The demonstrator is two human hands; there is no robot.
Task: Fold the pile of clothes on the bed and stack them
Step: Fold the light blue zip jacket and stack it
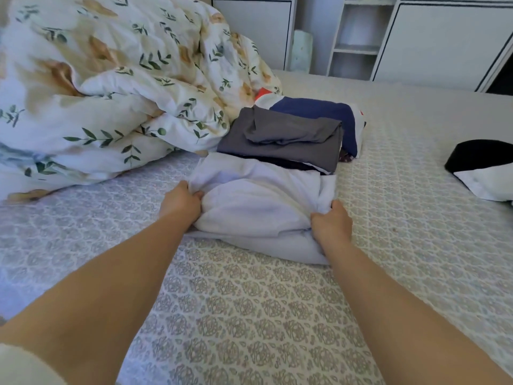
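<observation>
Mid-frame, left hand (181, 200) and right hand (331, 221) each grip the white garment (258, 201); uneven lifting could spill its loose folds against the grey stack (280, 143)

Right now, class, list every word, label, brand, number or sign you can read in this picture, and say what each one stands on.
None: no readable text anywhere.
White garment, gripped by both hands: no print or label shows.
Grey garment: plain.
Navy, white and red garment: colour blocks only, no letters visible.
Black and white garment: no text shows.
Duvet: leaf and flower print only.
Sheet: repeating pattern, no words.
</observation>
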